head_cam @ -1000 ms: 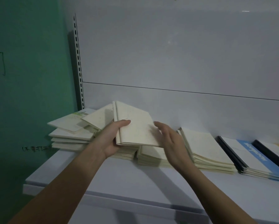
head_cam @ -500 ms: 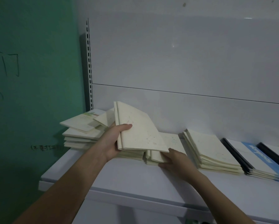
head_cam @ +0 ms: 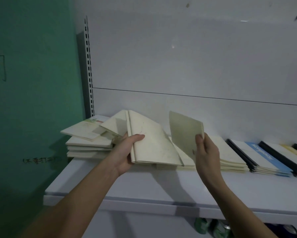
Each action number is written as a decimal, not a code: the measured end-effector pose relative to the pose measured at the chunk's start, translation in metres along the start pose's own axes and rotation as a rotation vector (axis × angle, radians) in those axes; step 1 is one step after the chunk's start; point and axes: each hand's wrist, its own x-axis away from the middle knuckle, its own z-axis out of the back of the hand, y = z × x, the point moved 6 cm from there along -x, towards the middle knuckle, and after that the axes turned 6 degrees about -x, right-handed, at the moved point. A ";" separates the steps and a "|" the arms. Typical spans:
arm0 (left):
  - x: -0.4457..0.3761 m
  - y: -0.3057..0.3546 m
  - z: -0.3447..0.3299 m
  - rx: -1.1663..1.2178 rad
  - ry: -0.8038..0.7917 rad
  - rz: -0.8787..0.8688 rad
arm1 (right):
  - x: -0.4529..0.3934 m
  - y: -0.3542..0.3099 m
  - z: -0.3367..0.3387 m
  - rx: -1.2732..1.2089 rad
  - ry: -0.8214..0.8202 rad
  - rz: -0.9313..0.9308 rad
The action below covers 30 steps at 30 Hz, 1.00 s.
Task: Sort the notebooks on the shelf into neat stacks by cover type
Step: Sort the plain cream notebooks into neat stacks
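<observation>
Cream notebooks (head_cam: 152, 145) gripped in left hand (head_cam: 125, 152), thumb on top, above shelf (head_cam: 144, 186). Right hand (head_cam: 207, 152) pinches a single cream notebook (head_cam: 185, 133) upright, just right of that grip; stacks behind both.

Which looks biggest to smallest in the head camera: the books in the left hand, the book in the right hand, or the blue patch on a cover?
1. Cream notebooks gripped by the left hand.
2. Single cream notebook pinched by the right hand, tilted, so unsure.
3. Blue patch, farther away.
</observation>
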 end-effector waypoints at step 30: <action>-0.082 -0.073 -0.184 -0.034 0.005 0.083 | -0.082 0.083 0.131 -0.135 -0.274 -0.577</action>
